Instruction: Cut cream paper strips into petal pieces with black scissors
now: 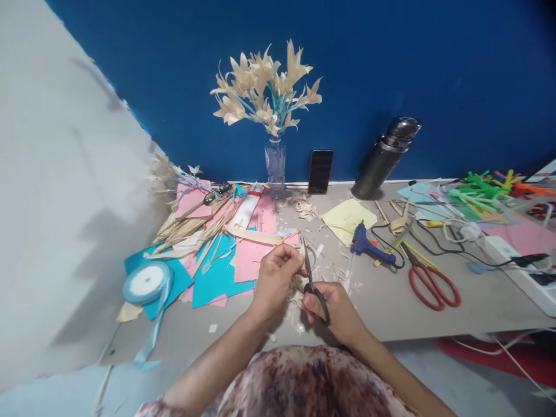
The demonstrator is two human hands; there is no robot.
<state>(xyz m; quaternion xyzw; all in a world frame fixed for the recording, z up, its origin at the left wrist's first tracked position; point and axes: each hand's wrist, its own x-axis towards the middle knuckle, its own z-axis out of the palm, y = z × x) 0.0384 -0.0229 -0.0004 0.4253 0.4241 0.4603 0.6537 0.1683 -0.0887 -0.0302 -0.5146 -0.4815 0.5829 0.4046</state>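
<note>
My left hand [278, 272] is closed in a pinch on a pale strip of dried husk [256, 234], which stretches left from behind the fingers. A small end of it shows at the fingertips. In my right hand [332, 307] is a pair of small scissors with black handles [322, 304], fingers wrapped around the loops. Their blades point up and away, right beside the left fingertips; whether they touch the husk I cannot tell. Husk scraps [295, 292] lie beneath both hands. Beyond stands a clear bottle [275, 165] with pale husk flowers [264, 81].
Left are blue ribbon [147, 282], a husk bundle [174, 229], pink paper [249, 260] and blue sheets [212, 284]. Right are a blue glue gun [369, 246], red-handled scissors [434, 286] and cords. A phone [320, 172] and flask [382, 162] lean on the wall.
</note>
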